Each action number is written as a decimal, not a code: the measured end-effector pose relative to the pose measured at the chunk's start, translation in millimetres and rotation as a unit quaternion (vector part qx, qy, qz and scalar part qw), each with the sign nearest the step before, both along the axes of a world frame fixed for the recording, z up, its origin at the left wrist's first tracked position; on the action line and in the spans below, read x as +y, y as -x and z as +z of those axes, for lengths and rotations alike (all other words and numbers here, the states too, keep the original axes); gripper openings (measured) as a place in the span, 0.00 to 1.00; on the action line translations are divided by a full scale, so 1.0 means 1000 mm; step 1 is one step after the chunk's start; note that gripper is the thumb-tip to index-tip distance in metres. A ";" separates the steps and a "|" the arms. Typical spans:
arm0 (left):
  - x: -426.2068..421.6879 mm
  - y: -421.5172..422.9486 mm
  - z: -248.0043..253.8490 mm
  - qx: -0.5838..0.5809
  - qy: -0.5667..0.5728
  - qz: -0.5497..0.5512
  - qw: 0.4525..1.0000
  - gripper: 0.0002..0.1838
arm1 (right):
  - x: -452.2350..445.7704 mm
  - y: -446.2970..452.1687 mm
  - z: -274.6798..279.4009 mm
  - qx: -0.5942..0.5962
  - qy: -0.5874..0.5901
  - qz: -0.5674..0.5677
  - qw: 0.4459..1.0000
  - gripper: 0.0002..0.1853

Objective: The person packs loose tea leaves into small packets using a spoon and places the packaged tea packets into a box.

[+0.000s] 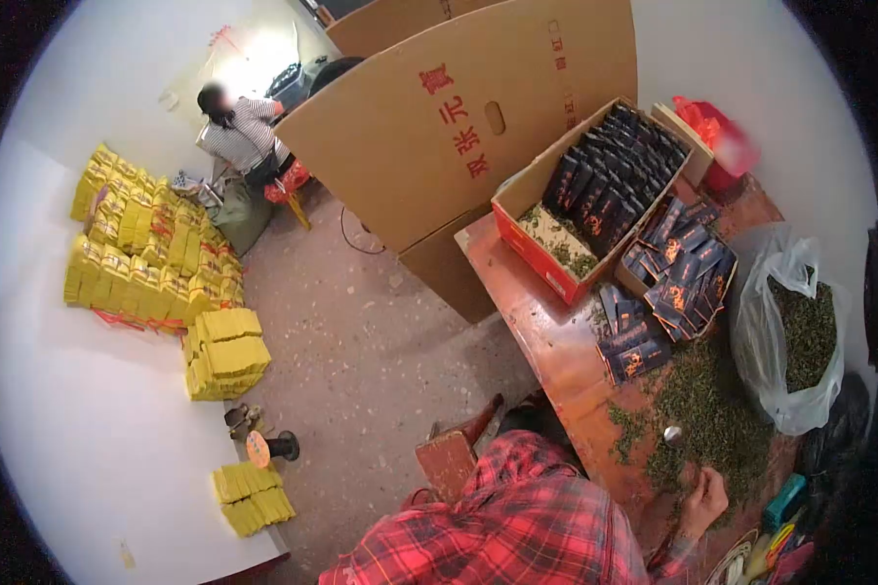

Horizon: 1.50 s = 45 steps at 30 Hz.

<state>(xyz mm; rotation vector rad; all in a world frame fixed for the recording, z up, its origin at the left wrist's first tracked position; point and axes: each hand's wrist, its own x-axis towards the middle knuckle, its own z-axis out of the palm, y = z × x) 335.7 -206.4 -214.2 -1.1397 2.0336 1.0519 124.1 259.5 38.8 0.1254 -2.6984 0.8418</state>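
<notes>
My right hand [704, 499] is low over a heap of dried, dark green leaf bits [717, 419] on the reddish table. Its fingers are curled in, apparently around the handle of a small metal spoon [672, 434]. The spoon's shiny bowl lies against the leaves just beyond the fingertips; the handle itself is hard to make out. My left hand does not show; my red plaid shirt [517, 526] fills the bottom of the view. Dark printed packets [639, 361] lie at the heap's far edge. Beside the heap, a clear plastic bag [756, 361] holds more leaf bits.
A red box [527, 249] holds rows of black packets, beside a carton [634, 283] piled with flat packets. Large cardboard sheets [390, 127] stand behind the table [517, 312]. Yellow bundles [229, 341] line the left wall. Another person [244, 136] sits at the back.
</notes>
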 end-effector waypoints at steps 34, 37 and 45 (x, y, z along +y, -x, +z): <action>-0.050 0.116 0.038 0.131 0.079 -0.252 0.956 0.11 | -0.020 -0.045 0.030 -0.005 0.006 -0.136 0.991 0.06; -0.037 0.182 0.101 0.275 -0.002 -0.262 0.925 0.10 | -0.023 -0.052 0.033 0.015 0.009 -0.151 0.988 0.06; 0.084 0.276 0.206 0.499 0.023 -0.392 0.773 0.20 | -0.032 -0.066 0.032 0.016 0.011 -0.199 0.980 0.05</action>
